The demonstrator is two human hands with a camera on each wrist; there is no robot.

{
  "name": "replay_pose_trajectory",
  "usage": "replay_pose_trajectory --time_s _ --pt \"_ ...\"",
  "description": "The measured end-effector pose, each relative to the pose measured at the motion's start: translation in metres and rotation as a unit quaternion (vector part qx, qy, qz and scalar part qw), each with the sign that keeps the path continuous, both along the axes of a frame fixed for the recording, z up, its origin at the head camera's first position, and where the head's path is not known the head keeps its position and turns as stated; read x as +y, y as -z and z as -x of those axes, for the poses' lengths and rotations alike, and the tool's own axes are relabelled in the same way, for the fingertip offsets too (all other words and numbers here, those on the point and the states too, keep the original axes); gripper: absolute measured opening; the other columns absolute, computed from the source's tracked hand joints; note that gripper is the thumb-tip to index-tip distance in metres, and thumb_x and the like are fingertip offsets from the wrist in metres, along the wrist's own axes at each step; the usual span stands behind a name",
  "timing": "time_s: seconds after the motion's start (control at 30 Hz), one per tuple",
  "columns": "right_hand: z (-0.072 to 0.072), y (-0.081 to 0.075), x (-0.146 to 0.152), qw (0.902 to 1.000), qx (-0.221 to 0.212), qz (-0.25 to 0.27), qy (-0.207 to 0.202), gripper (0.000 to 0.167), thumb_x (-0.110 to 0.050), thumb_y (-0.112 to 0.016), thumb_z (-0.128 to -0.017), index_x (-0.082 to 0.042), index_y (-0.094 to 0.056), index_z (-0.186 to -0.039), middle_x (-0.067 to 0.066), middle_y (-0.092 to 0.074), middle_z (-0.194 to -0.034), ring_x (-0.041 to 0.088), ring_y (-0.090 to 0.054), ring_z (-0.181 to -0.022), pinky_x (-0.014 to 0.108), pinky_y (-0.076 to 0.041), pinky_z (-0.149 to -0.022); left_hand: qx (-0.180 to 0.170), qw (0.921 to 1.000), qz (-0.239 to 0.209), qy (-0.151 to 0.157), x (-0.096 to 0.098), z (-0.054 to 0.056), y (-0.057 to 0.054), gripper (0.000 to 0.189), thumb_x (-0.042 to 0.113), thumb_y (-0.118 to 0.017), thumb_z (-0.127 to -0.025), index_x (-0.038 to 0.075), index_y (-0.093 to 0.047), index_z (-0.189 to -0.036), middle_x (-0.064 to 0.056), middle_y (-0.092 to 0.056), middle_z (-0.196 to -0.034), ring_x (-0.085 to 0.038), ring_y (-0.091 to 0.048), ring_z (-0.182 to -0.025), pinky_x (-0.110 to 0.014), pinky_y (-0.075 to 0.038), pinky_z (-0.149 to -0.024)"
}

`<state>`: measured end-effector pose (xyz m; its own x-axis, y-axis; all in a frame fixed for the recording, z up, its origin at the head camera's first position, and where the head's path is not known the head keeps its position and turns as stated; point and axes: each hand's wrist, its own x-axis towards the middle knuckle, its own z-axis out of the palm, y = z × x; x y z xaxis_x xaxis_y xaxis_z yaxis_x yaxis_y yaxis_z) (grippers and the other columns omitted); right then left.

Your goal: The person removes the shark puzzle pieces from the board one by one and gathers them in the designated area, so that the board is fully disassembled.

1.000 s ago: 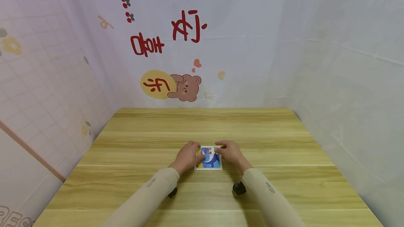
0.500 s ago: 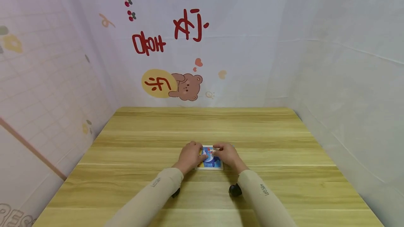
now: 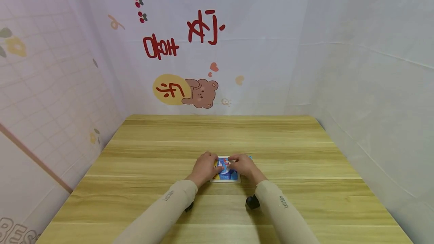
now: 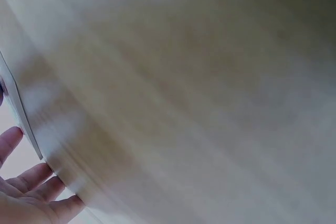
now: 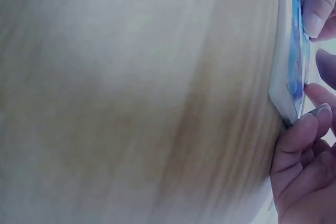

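Note:
A small picture puzzle [image 3: 228, 176] with a blue whale scene in a white frame lies flat on the wooden table in the head view. My left hand [image 3: 203, 168] holds its left edge, thumb over the picture and the other fingers along the side. In the left wrist view those fingertips [image 4: 44, 182] rest right by the frame's edge. From the right, my right hand [image 3: 245, 165] reaches over the upper right of the picture, thumb and index finger around a puzzle piece there, mostly hidden. Its other fingers [image 5: 299, 140] are curled beside the frame in the right wrist view.
A small blue bit [image 3: 251, 157] shows just beyond the right hand. Black wrist cameras hang under both sleeves, the right camera [image 3: 252, 202] being plainer to see. The wooden table [image 3: 162, 138] meets a printed cloth backdrop [image 3: 264, 48] at the back and sides.
My right hand has shifted slightly left over the picture, and the blue bit beyond it has come into view. The left hand keeps its hold; the view has shifted a little.

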<state>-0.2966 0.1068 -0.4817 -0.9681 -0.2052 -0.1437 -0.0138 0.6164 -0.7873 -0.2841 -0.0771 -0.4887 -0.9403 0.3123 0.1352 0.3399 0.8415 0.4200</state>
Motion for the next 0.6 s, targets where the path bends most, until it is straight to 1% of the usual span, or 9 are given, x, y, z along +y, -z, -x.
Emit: replay_pose_trajectory --time_s 0.13,0.27,0.33,0.47,0.53,0.6 --pt "0.0012 -0.0014 0.0022 0.9997 -0.019 0.012 -0.009 0.038 -0.013 -0.069 -0.091 -0.004 -0.067 -0.128 0.015 -0.061 -0.132 0.034 -0.055 -0.121 0.052 -0.044 -0.099 -0.001 1.0 0.006 -0.001 0.0004 0.0004 0.0 0.036 0.031 -0.074 -0.091 0.002 -0.065 -0.111 -0.014 -0.06 -0.108 -0.032 -0.058 -0.101 -0.048 -0.046 -0.093" --pt "0.0011 -0.0015 0.0027 0.9995 -0.022 0.02 -0.01 0.038 -0.013 -0.069 -0.091 -0.005 -0.066 -0.129 0.014 -0.062 -0.127 0.03 -0.058 -0.112 0.049 -0.046 -0.095 -0.003 0.9999 0.01 -0.002 -0.0001 0.0004 -0.0007 0.035 0.031 -0.074 -0.091 0.003 -0.065 -0.111 -0.014 -0.06 -0.108 -0.032 -0.058 -0.101 -0.048 -0.046 -0.093" --pt "0.0006 -0.0012 0.0028 0.9996 -0.013 0.021 -0.009 0.038 -0.013 -0.069 -0.091 -0.006 -0.067 -0.128 0.013 -0.064 -0.121 0.027 -0.06 -0.105 0.047 -0.048 -0.092 -0.003 0.9999 0.012 -0.003 -0.0003 0.0005 -0.001 0.036 0.031 -0.074 -0.091 0.003 -0.066 -0.111 -0.014 -0.06 -0.108 -0.032 -0.059 -0.101 -0.048 -0.046 -0.093" --pt "-0.0002 0.0018 0.0024 0.9996 0.019 0.019 -0.005 0.035 -0.013 -0.07 -0.092 -0.007 -0.068 -0.126 0.007 -0.068 -0.102 0.02 -0.061 -0.09 0.042 -0.05 -0.084 0.0 0.9998 0.017 -0.004 -0.0002 0.0009 -0.0011 0.037 0.032 -0.074 -0.091 0.003 -0.066 -0.111 -0.014 -0.061 -0.109 -0.032 -0.059 -0.101 -0.047 -0.047 -0.091" --pt "-0.0006 0.0035 0.0016 0.9991 0.039 0.017 -0.001 0.033 -0.013 -0.071 -0.091 -0.006 -0.069 -0.123 0.004 -0.068 -0.096 0.018 -0.062 -0.086 0.04 -0.052 -0.082 0.0 0.9998 0.02 -0.003 0.0 0.0011 -0.0012 0.036 0.032 -0.074 -0.091 0.003 -0.066 -0.112 -0.014 -0.06 -0.109 -0.031 -0.059 -0.101 -0.047 -0.047 -0.09" --pt "-0.0008 0.0047 0.0002 0.9986 0.052 0.013 0.004 0.031 -0.013 -0.072 -0.091 -0.006 -0.07 -0.121 0.002 -0.069 -0.094 0.016 -0.062 -0.084 0.039 -0.052 -0.081 0.0 0.9998 0.021 0.0 0.0003 0.0011 -0.0014 0.036 0.032 -0.073 -0.091 0.004 -0.066 -0.112 -0.013 -0.06 -0.108 -0.031 -0.059 -0.1 -0.046 -0.047 -0.09"
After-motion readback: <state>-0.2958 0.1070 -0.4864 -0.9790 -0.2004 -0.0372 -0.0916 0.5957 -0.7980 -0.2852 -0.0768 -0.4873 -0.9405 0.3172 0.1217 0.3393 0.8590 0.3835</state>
